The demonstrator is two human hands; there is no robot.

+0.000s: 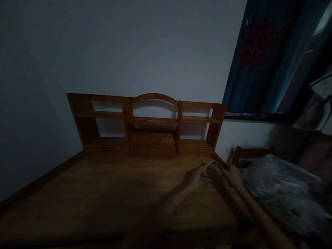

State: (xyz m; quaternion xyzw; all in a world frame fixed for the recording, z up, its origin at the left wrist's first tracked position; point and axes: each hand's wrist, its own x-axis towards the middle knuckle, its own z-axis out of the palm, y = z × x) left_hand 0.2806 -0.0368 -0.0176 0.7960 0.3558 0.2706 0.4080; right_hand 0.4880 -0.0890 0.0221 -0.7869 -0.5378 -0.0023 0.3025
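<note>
Over the right side of a wooden desk (111, 186), my left hand (196, 178) is closed around the lower end of a thin white strip (207, 166). The strip slants up toward my right hand (232, 175). Between the fingertips of my right hand is a small dark piece with light marks (215, 163), which meets or nearly meets the strip's upper end. Beside my left fingers are small dark patterned pieces (206, 177); I cannot tell whether they lie on the desk or are held. Dim light hides finer detail.
A wooden shelf unit (153, 121) stands along the desk's back edge against a pale wall (129, 45). To the right are clear plastic bags (282, 183) and a wooden chair back (251, 152). A dark curtained window (259, 62) is at the upper right.
</note>
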